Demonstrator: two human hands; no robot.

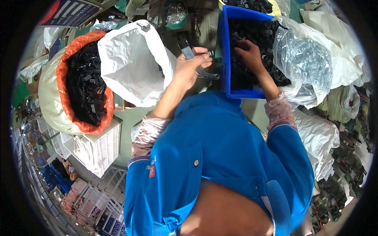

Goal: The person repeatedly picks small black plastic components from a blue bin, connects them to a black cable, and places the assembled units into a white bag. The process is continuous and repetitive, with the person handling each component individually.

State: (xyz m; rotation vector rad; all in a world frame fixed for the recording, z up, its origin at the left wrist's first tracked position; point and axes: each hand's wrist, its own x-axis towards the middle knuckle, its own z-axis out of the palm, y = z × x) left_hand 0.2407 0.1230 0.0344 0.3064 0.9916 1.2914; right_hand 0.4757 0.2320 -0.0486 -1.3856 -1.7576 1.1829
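Observation:
My left hand [188,70] is closed round a black curved handle-like part [207,74], whose bent end sticks out to the right below the fingers. The part's straight end points up and left. A small shiny metal piece [211,53] shows at the left fingertips. My right hand [250,57] reaches into a blue plastic bin [226,47] with its fingers curled down at the black parts [262,35] inside. What those fingertips grip, if anything, is hidden.
Left of my hands stand an open white sack [130,63] and an orange-rimmed sack [65,78] full of black plastic parts. A green tub [175,25] of small metal pieces lies ahead. Clear plastic bags [303,59] cover the bin's right side.

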